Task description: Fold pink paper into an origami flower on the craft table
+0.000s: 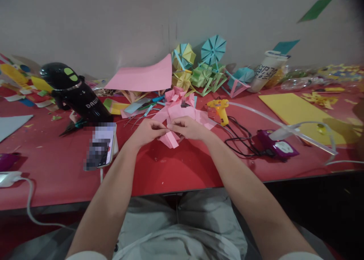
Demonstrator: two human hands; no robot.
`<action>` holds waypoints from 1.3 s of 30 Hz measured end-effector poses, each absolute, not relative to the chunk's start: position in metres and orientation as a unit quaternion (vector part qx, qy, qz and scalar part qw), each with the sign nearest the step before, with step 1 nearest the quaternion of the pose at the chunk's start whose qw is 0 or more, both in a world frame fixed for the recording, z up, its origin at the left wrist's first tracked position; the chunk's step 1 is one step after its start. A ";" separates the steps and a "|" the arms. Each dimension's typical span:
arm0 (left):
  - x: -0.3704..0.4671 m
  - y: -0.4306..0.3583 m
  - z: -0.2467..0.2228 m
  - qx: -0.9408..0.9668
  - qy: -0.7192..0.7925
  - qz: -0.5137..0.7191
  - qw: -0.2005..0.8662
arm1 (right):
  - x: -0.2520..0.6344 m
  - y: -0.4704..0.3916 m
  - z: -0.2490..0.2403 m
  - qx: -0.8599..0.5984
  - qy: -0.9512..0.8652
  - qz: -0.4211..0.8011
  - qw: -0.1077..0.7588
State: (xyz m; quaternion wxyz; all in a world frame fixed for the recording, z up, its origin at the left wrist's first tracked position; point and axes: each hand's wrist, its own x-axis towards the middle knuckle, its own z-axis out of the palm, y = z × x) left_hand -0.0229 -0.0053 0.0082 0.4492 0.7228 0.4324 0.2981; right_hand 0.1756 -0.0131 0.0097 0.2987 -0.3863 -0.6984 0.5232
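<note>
Between my two hands is a small folded piece of pink paper (170,139), held just above the red table. My left hand (150,132) pinches its left side with thumb and forefinger. From the other side my right hand (186,128) has its fingers closed on the same paper, the fingertips of both hands almost touching. Right behind my hands lie more folded pink paper pieces (178,97). To their right, a yellow hot glue gun (220,107) rests on the table.
Folded paper umbrellas (214,49) stand along the wall. On the left are a black bottle (82,95) and a phone (102,146) on a stand. A purple power strip (277,144), cables, yellow paper (295,112) and a white cup (265,72) are on the right.
</note>
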 end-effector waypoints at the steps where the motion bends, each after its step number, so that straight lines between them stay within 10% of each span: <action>1: -0.023 -0.005 0.008 0.724 0.430 0.295 0.452 | 0.176 -0.013 0.010 -0.388 -0.699 0.525 0.293; 18: -0.027 -0.007 0.012 0.639 0.426 0.259 0.586 | 0.175 -0.012 0.005 -0.351 -0.759 0.455 0.306; 39: -0.019 -0.008 0.015 0.670 0.394 0.423 0.466 | 0.182 0.002 0.003 -0.398 -0.742 0.335 0.424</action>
